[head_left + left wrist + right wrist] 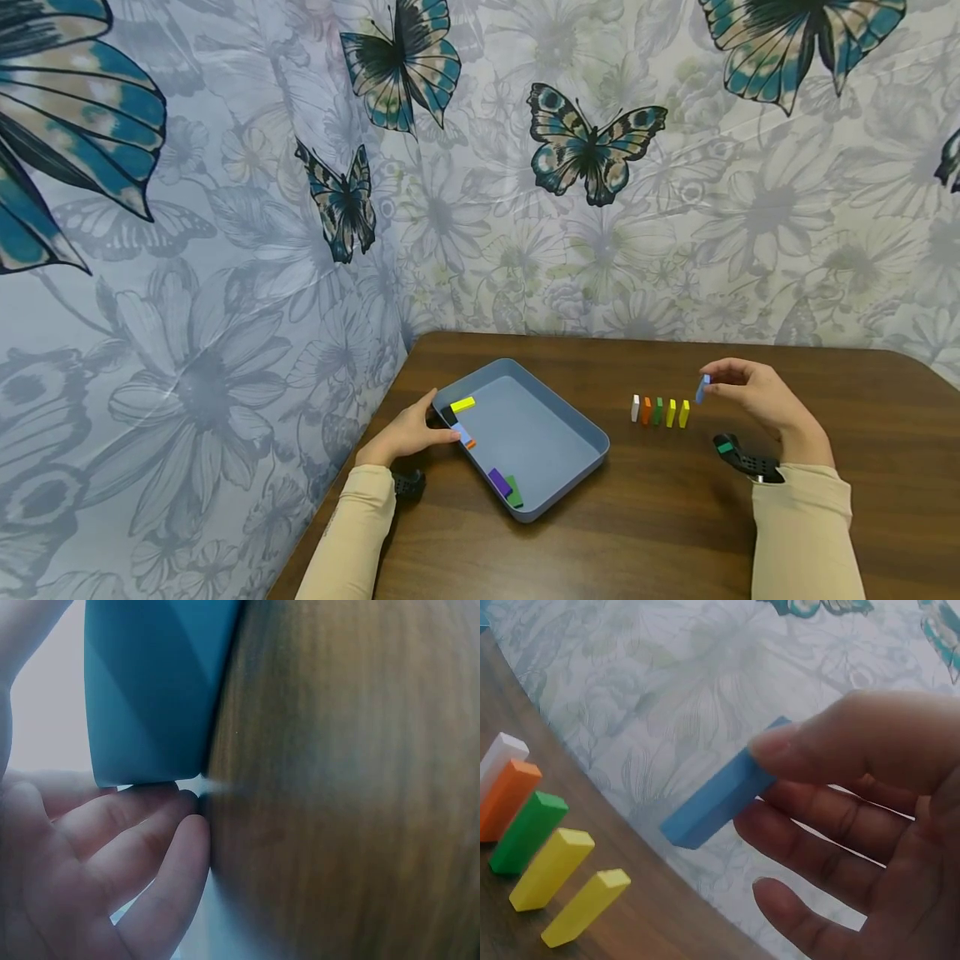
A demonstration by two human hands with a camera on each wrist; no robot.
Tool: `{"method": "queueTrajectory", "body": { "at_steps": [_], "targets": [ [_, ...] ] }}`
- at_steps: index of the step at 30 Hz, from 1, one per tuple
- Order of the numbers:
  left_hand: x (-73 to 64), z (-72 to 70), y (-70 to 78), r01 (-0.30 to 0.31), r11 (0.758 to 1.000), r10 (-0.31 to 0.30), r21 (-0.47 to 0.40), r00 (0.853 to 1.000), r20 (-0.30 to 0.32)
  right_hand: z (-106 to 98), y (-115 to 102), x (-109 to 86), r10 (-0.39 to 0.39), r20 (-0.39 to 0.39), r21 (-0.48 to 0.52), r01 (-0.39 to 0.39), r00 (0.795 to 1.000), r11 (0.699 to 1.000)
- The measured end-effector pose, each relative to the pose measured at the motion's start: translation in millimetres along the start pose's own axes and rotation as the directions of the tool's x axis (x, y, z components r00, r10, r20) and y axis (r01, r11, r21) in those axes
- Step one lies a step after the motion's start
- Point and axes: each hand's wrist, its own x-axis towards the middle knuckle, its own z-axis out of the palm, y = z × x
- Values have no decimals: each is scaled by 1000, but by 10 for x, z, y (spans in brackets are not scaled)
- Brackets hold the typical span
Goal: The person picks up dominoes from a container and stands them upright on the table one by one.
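Blue block (702,389), head view: pinched in the right hand (765,404), just beside 5 upright blocks (658,412) toward the table's (637,517) far edge. Left hand (405,433) grips the tray (536,425) near the table's left edge, thumb at rim. Left wrist view: fingers against tray's outer wall. Right wrist view: thumb and fingers closed on blue block.

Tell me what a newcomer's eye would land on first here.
Probably the big teal-and-black butterflies on the wallpaper behind the table. Next, the row of five upright blocks on the table's right side, with the right hand pinching a blue block near its yellow end. Then the grey-blue tray left of the row, the left hand gripping its left edge.
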Motion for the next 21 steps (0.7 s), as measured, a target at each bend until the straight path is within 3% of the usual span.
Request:
{"method": "queueTrajectory", "body": {
  "at_steps": [6,12,17,21],
  "targets": [
    [-8,-12,5,5,1000,-5,7,1000,0,12,163,-13,0,30,47,-1,1000,999],
    [-11,-13,-5,10,1000,-10,0,1000,4,87,295,-48,58,23,-19,-57,998,998],
    [-2,-17,-4,-1,1000,1,0,1000,3,142,372,-71,134,47,115,-138,990,984],
    [-4,-14,-10,0,1000,0,0,1000,3,190,443,-71,109,57,111,-115,992,987]
  ]
}}
